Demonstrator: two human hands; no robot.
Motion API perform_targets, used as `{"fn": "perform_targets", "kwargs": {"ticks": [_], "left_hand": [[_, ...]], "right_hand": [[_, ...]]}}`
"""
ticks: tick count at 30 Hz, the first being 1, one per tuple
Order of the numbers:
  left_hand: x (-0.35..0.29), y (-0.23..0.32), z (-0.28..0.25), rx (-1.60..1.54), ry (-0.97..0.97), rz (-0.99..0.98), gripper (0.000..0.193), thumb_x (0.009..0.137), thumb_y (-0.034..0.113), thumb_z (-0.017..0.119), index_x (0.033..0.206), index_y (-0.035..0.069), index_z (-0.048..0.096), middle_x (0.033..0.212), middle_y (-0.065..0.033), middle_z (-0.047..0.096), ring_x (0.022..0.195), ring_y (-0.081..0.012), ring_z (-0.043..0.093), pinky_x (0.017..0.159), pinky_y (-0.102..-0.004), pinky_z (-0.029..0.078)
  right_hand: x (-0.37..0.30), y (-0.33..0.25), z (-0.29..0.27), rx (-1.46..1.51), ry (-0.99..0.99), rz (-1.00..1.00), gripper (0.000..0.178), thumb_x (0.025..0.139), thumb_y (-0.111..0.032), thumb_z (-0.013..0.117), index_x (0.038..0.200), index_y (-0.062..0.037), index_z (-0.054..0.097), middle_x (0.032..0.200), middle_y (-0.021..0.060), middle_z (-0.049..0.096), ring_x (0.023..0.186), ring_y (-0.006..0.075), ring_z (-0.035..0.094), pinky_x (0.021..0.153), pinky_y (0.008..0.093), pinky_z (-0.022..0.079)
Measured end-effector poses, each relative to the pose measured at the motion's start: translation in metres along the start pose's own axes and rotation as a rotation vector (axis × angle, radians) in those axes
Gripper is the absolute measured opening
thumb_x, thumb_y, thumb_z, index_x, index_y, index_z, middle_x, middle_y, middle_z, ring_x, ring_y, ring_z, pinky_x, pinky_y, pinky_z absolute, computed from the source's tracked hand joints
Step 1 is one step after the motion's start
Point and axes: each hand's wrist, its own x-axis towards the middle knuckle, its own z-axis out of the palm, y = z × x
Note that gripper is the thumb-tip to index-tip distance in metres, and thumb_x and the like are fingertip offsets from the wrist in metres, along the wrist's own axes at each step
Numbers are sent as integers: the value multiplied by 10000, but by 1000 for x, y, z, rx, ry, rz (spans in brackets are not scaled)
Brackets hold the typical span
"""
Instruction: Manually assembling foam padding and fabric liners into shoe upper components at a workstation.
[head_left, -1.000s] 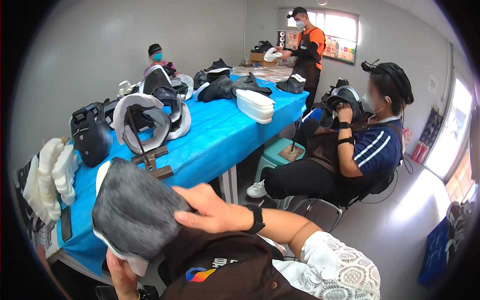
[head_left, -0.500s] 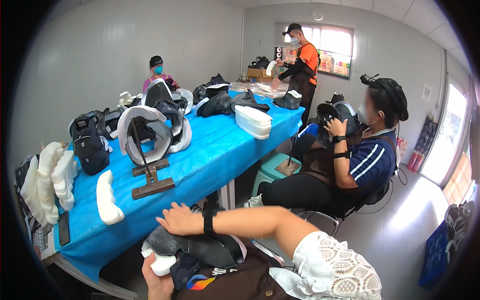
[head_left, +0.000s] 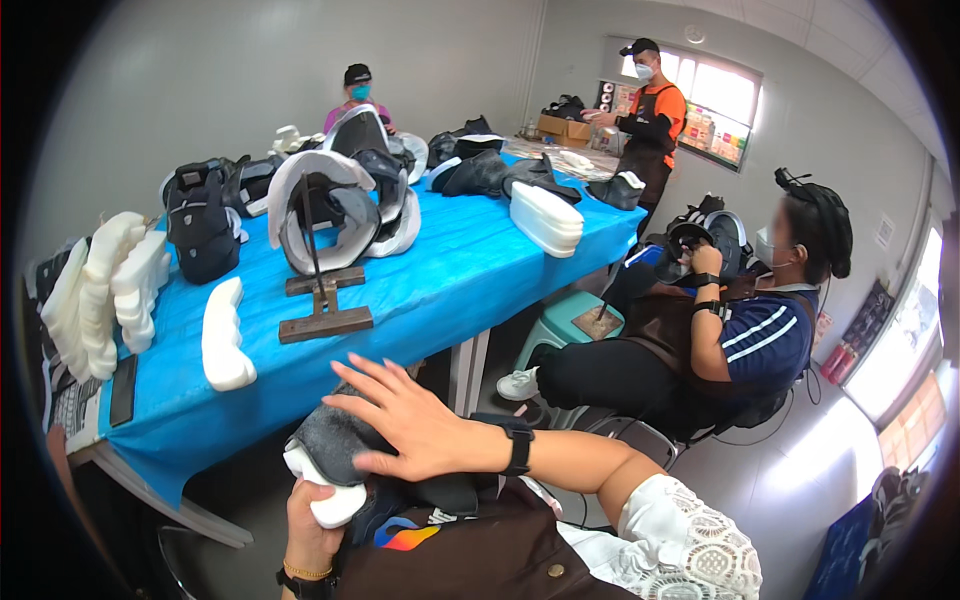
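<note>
While your left hand (head_left: 312, 532) clamps white foam (head_left: 340, 508), your right hand (head_left: 425, 430) splays wide.
Gray fabric (head_left: 328, 440) shows beneath it.

Table (head_left: 430, 280) ahead. Left end: foam stack (head_left: 103, 300), phone (head_left: 123, 390) before it at the edge. Right of these, lone foam piece (head_left: 228, 340); then post stand (head_left: 327, 325), padded gear (head_left: 284, 215) just behind it. Pad stack (head_left: 545, 222) farther right, near the side edge. Right of table: stool (head_left: 555, 335), then seated co-worker (head_left: 765, 335). This side of table: padded piece (head_left: 325, 435), left hand (head_left: 315, 530) at its near end, right hand (head_left: 430, 428) over it.
</note>
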Motion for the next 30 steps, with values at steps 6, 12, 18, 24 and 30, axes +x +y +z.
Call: {"fn": "perform_targets", "kwargs": {"ticks": [6,12,18,24,30], "left_hand": [[-1,3,12,152,-69,59,697,710,-48,456,1393,-33,317,1292,-166,513,1164,-289,563,969,-399,497],[0,7,-8,344,3,-7,632,699,-79,450,1329,-45,411,1186,-137,582,1088,-237,597,905,-326,499],[8,4,-21,530,45,30,535,760,-66,459,1294,-43,464,1171,-93,594,1068,-169,575,879,-289,476],[28,0,-26,472,-92,171,463,779,-18,527,1241,-40,518,1127,-61,613,996,-130,587,824,-263,478],[27,0,-31,703,-88,187,401,850,36,619,1238,-33,544,1170,-63,613,1041,-122,585,881,-269,476]], "right_hand": [[-19,-9,15,-145,-237,45,930,775,-682,573,1481,-147,290,1536,304,111,1431,475,85,1041,685,196],[-22,-2,20,-132,-318,6,1003,681,-620,717,1492,-240,267,1559,251,91,1439,439,101,1053,684,183],[-15,9,27,43,-342,71,1028,643,-462,792,1492,-231,260,1553,228,143,1426,431,166,1059,665,213],[-4,0,32,-45,-350,127,1050,579,-268,731,1500,-233,228,1531,247,196,1409,432,206,1080,660,170],[-3,-13,43,35,-310,182,949,614,-315,706,1467,-229,301,1524,274,187,1427,444,146,1005,760,147]]}}
